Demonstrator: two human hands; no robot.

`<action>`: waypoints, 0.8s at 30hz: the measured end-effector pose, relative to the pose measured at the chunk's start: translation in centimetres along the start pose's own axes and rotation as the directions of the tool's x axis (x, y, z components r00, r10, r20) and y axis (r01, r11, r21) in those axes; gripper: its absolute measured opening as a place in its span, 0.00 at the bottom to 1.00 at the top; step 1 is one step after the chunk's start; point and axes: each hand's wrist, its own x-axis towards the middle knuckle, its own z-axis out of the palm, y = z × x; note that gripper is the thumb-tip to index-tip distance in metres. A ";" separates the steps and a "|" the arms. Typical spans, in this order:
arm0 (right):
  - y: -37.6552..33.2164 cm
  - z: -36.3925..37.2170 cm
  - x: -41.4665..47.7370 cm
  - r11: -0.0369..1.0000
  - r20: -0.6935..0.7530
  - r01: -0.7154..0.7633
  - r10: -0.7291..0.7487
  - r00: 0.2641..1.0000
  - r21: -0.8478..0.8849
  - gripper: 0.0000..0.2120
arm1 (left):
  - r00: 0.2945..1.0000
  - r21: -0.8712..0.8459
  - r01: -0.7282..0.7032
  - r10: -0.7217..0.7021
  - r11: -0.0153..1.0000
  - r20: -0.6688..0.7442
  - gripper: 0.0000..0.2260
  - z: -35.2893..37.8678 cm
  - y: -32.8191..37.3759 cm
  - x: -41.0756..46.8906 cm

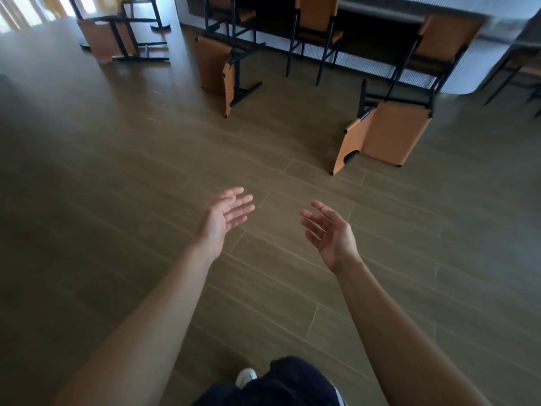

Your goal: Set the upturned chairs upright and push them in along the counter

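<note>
Three tan chairs with black frames lie upturned on the floor: one at the right, one in the middle, one at the far left. Other chairs stand upright at the grey counter, among them one in the middle and one at the right. My left hand and my right hand are stretched out in front of me, palms facing each other, fingers apart, holding nothing. Both hands are well short of the nearest upturned chair.
Brown plank floor spreads between me and the chairs. Another upright chair stands at the counter's left part. More dark chair legs show at the far right edge. My shoe is at the bottom.
</note>
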 end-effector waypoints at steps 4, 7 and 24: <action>-1.9 -0.8 4.5 1.000 -0.066 -0.001 0.003 0.998 0.026 0.12 | 0.998 0.003 0.040 -0.041 0.999 0.053 0.12 2.5 -0.2 5.1; -3.7 -1.7 8.2 0.999 -0.095 0.004 0.000 0.995 0.044 0.12 | 0.995 0.017 0.055 -0.056 0.998 0.078 0.12 4.8 -0.4 9.4; -20.6 -10.2 32.3 0.998 -0.186 0.023 -0.013 0.982 0.053 0.10 | 0.987 0.016 0.060 -0.062 0.998 0.150 0.13 25.0 1.9 34.5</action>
